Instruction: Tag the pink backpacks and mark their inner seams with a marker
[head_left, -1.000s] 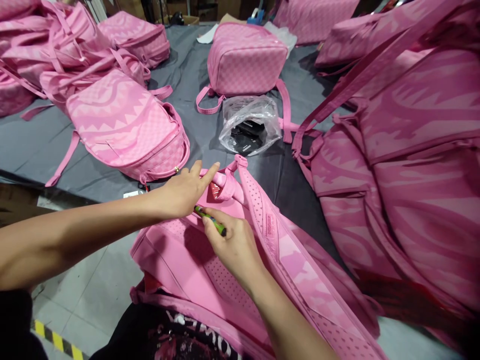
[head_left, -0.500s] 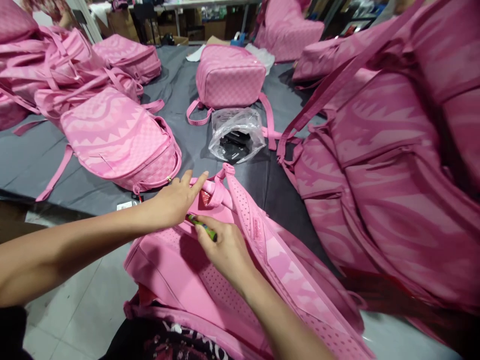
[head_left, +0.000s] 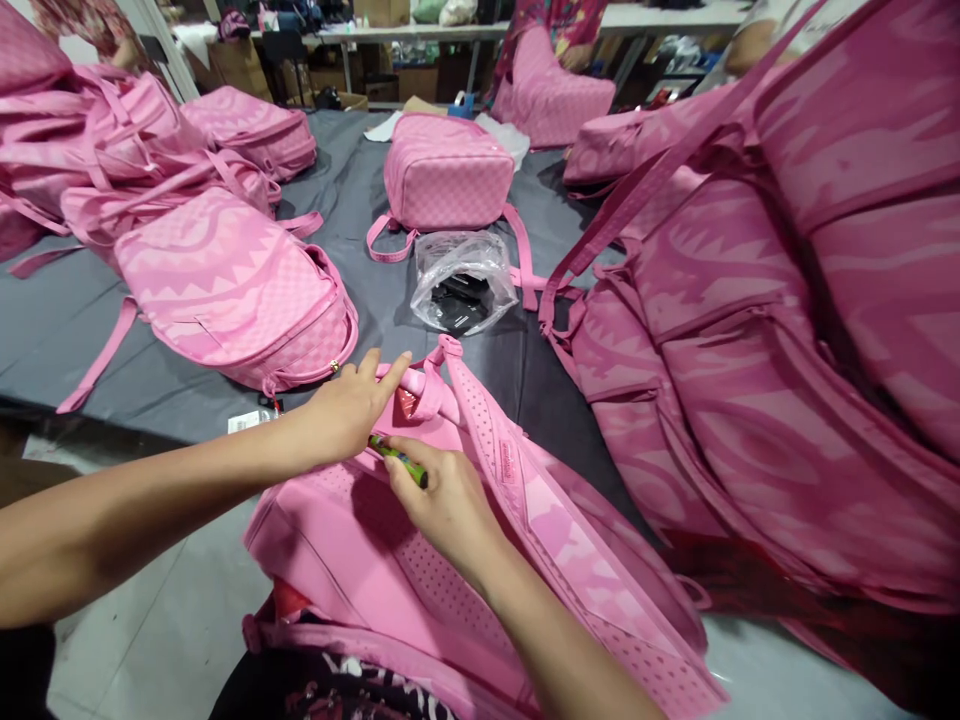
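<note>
Two hands at close quarters, and the right hand (head_left: 446, 500) has its fingers closed around a slim green tool (head_left: 401, 461), dark at the butt, smooth and rounded; the left hand (head_left: 349, 410) lies spread along the top of the near backpack (head_left: 322, 540), though whether its thumb pinches the cloth I cannot tell. That backpack, our landmark, lies tilted across the person's front, padded side up; the tool's tip vanishes at its upper edge, hidden by the left hand, so I judge the work on it to be under way and unfinished, with no telling how much is left!

Look at the surfaces: smooth pink panels, dotted padding, a broad camouflage-printed strap (head_left: 577, 560) running down the near backpack's right side; a glossy red tab (head_left: 407, 403) peeps out at its top. Just beyond it, a crinkled clear pouch (head_left: 495, 295) gapes around flat black pieces (head_left: 459, 303); farther beyond, a boxy checkered backpack (head_left: 454, 190); to its left, a plump zigzag-printed backpack (head_left: 232, 275), a white tag (head_left: 247, 422) beside it; to its right, big slumped backpacks (head_left: 735, 370) with curving seams; whether any of these is finished, the view doesn't say.
</note>
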